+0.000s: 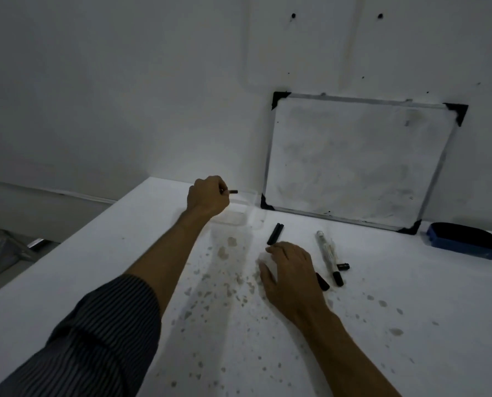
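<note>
My left hand (207,197) is raised over a clear plastic box (239,216) at the back of the table, its fingers curled round a small black marker part (232,192) that sticks out to the right. My right hand (292,275) lies low on the table with fingers loosely spread, its fingertips at the near end of two black marker pieces (275,237) lying side by side. A dark marker end (323,282) shows from under this hand. To the right lie a clear marker barrel (325,250), a black cap (343,266) and a black-tipped piece (338,277).
A small whiteboard (350,164) with black corners leans on the wall at the back. A blue eraser (465,244) lies at the far right. The white table (411,325) is speckled with stains; its left edge drops to the floor.
</note>
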The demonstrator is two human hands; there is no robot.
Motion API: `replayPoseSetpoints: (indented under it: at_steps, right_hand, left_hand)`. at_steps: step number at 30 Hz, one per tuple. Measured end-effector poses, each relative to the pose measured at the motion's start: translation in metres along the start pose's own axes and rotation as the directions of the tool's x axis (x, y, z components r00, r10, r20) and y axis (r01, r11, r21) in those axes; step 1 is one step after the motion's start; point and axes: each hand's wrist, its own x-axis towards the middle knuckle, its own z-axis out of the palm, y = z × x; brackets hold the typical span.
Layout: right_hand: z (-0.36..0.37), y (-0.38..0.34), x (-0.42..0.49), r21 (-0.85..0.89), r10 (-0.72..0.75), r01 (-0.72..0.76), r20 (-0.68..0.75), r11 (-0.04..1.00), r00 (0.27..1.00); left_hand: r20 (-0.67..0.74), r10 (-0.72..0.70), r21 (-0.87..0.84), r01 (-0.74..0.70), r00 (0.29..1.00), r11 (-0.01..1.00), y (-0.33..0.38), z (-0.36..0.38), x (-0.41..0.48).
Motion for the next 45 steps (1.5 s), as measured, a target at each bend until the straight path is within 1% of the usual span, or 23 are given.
replayPoseSetpoints:
  at_steps: [2,3,6,9,12,14,16,18,19,21,23,25,27,30,33,35,37,40,45]
  right_hand:
    - [0.004,0.003,0.001,0.040,-0.013,0.011,0.051,0.999,0.999]
    - [0.005,0.004,0.002,0.061,-0.010,0.006,0.068,0.998,0.998]
    - [0.006,0.005,0.002,0.112,0.012,-0.022,0.086,0.993,0.996]
    - [0.004,0.003,0.002,0.145,0.016,-0.029,0.089,0.989,0.996]
    - [0.001,0.001,0.003,0.162,0.025,-0.041,0.097,0.986,0.995]
    - [-0.002,-0.001,0.002,0.172,0.032,-0.051,0.110,0.984,0.993]
    - [-0.007,-0.003,0.003,0.216,0.053,-0.074,0.101,0.974,0.993]
    - [-0.018,-0.007,0.004,0.312,0.133,-0.148,0.069,0.939,0.989]
    - [-0.024,-0.009,0.005,0.356,0.180,-0.182,0.038,0.916,0.983]
    - [-0.037,-0.010,0.004,0.428,0.272,-0.238,-0.019,0.872,0.962]
    - [-0.048,-0.005,-0.002,0.464,0.347,-0.284,-0.055,0.839,0.936]
    - [-0.057,0.005,-0.012,0.415,0.366,-0.299,-0.092,0.859,0.926]
    - [-0.060,0.016,-0.024,0.320,0.336,-0.285,-0.118,0.904,0.934]
    - [-0.058,0.026,-0.032,0.154,0.304,-0.282,-0.147,0.947,0.941]
    - [-0.050,0.029,-0.030,-0.022,0.275,-0.281,-0.144,0.960,0.951]
    - [-0.047,0.032,-0.029,-0.091,0.276,-0.290,-0.142,0.953,0.951]
    - [-0.045,0.034,-0.028,-0.105,0.287,-0.303,-0.150,0.947,0.946]
    - [-0.041,0.036,-0.027,-0.111,0.285,-0.305,-0.163,0.946,0.944]
    - [-0.036,0.037,-0.027,-0.133,0.287,-0.305,-0.139,0.943,0.948]
  left_hand:
    - [0.121,-0.019,0.134,0.003,0.992,0.991,-0.004,0.011,0.013]
    - [0.164,-0.037,0.172,0.008,0.986,0.985,-0.008,0.015,0.019]
    - [0.247,-0.093,0.183,0.048,0.965,0.982,-0.012,0.022,0.033]
    - [0.295,-0.090,0.160,0.044,0.951,0.986,-0.009,0.018,0.036]
    - [0.254,0.002,0.062,-0.018,0.967,0.998,0.003,0.008,0.025]
    - [0.178,0.119,-0.012,-0.119,0.977,0.993,0.013,0.002,0.007]
    - [0.113,0.249,-0.076,-0.241,0.962,0.968,0.022,-0.001,-0.019]
    - [0.112,0.359,-0.136,-0.344,0.926,0.929,0.027,0.002,-0.050]
    - [0.133,0.392,-0.170,-0.368,0.910,0.914,0.030,0.004,-0.067]
    - [0.169,0.400,-0.221,-0.361,0.901,0.906,0.035,0.011,-0.098]
    - [0.160,0.360,-0.247,-0.316,0.919,0.916,0.040,0.022,-0.123]
    - [0.119,0.271,-0.264,-0.232,0.955,0.936,0.043,0.038,-0.138]
    - [0.072,0.156,-0.290,-0.129,0.985,0.948,0.044,0.051,-0.143]
    - [0.050,0.035,-0.299,-0.019,0.998,0.954,0.046,0.063,-0.136]
    - [0.047,-0.035,-0.299,0.048,0.998,0.953,0.055,0.067,-0.122]
    - [0.089,-0.069,-0.269,0.091,0.994,0.959,0.060,0.070,-0.113]
    - [0.115,-0.107,-0.216,0.130,0.988,0.968,0.066,0.073,-0.108]
    - [0.112,-0.165,-0.140,0.180,0.980,0.974,0.073,0.076,-0.103]
    - [0.138,-0.254,-0.034,0.261,0.957,0.965,0.081,0.075,-0.092]
